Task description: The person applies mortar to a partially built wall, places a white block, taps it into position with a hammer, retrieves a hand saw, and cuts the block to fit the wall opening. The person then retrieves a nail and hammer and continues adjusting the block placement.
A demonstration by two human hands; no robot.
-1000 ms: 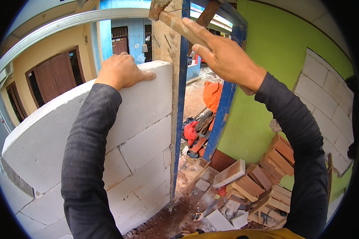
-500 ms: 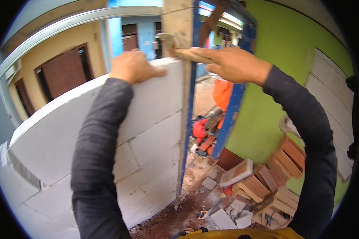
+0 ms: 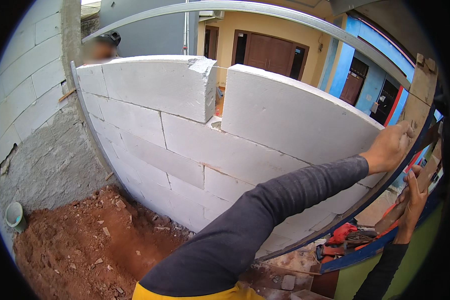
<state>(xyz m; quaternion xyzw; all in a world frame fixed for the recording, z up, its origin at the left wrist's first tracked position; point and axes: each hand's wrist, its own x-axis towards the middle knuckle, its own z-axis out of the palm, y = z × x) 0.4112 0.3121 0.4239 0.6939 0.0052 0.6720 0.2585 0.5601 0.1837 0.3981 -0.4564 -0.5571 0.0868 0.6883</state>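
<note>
My left hand (image 3: 389,148) is closed, knuckles up, at the right end of the wall's top course, beside the upright wooden post (image 3: 419,102). What its fingers hold, if anything, is hidden. Lower and further right, my right hand (image 3: 414,200) grips a flat, wooden-looking piece (image 3: 427,174) across the blue-edged opening. The large white wall block (image 3: 295,110) nearest my left hand forms the right part of the top course. A gap parts it from another white block (image 3: 155,82) with a rough, chipped end.
A metal bar (image 3: 265,7) spans above the wall. Behind the wall at left a person (image 3: 102,47) is partly visible. Reddish soil (image 3: 100,240) with rubble lies at the wall's foot, near a pail (image 3: 16,217). Red and orange items (image 3: 342,233) lie beyond the opening.
The view has swung left, bringing the wall's gap and the soil into sight. My left hand has shifted along to the post and closed; my right hand now sits lower than it.
</note>
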